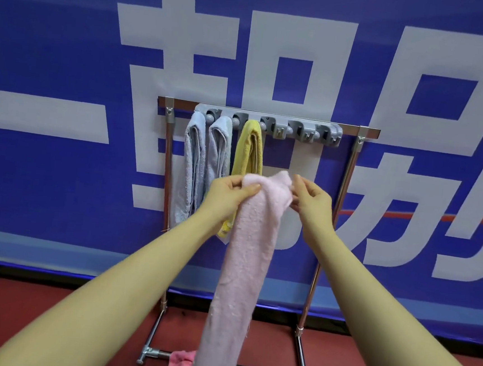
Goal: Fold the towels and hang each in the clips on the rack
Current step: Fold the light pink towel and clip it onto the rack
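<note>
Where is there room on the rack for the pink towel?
The clip bar is crowded at its left end: two grey towels and a yellow towel. Right of the yellow one, the clips hang bare, up to the right post.

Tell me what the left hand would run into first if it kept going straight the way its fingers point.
The left hand points up and right, pinching the pink towel. Going on, it would probably meet the yellow towel hanging just behind; depth is unclear.
</note>
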Motion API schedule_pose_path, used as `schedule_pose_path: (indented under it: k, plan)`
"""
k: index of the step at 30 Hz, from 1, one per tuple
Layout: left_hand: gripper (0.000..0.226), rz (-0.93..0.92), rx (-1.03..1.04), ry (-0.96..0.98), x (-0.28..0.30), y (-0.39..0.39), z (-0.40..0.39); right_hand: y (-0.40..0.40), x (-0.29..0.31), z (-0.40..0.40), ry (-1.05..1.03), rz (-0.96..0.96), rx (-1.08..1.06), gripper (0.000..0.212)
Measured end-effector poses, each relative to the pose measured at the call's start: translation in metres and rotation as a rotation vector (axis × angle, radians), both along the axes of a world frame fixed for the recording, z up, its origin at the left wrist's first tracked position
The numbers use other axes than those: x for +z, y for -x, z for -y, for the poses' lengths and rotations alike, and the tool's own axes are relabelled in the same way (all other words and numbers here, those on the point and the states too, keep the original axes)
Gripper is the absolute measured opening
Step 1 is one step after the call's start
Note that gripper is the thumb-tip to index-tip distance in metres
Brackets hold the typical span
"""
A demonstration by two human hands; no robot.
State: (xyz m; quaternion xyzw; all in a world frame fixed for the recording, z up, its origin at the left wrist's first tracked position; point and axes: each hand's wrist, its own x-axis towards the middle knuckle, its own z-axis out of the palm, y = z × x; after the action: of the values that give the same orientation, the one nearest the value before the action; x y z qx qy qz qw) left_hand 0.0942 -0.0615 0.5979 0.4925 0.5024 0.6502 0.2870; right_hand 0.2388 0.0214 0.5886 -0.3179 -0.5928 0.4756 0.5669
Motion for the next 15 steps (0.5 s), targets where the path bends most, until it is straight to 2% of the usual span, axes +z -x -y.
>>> schedule_pose_path:
  k: [5, 8, 15]
  plan:
    - [0.018, -0.067, 0.091, 0.019, 0.014, 0.01, -0.006, 0.007, -0.031, 0.005, 0.168, 0.071, 0.248, 0.038]
    - [0.016, -0.078, 0.139, 0.03, 0.017, 0.015, -0.009, 0.011, -0.043, 0.01, 0.179, 0.128, 0.384, 0.045]
    - [0.016, -0.088, 0.175, 0.033, 0.022, 0.028, -0.012, 0.02, -0.037, 0.015, 0.128, 0.158, 0.51, 0.018]
